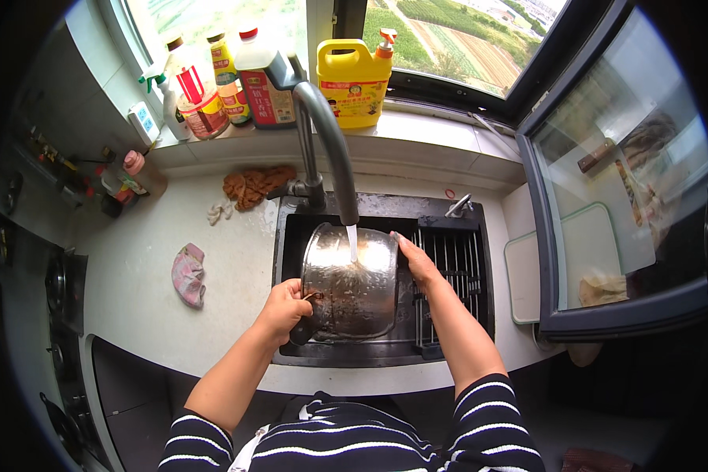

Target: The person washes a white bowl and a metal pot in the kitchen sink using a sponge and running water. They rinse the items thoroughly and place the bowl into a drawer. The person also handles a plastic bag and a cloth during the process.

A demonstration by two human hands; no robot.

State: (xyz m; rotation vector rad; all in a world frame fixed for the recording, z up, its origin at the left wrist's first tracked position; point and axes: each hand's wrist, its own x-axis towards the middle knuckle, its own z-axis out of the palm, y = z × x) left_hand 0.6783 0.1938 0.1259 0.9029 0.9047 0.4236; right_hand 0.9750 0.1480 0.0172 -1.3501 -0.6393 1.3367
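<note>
A shiny metal pot (pixel 346 303) lies tipped on its side over the dark sink (pixel 291 358), its outer wall facing up. Water from the tap (pixel 340 157) strikes that wall and splashes. My left hand (pixel 285 309) is closed round a handle at the pot's left side. On the other side, my right hand (pixel 417 261) grips the pot's right end, its thumb on top and the other fingers mostly hidden. The inside of the pot does not show.
A drying rack (pixel 448 275) covers the sink's right part. Brown cloth (pixel 252 187) and a pink cloth (pixel 189 275) lie on the left counter. Bottles and a yellow jug (pixel 354 90) line the sill. An open window pane (pixel 621 181) juts in at right.
</note>
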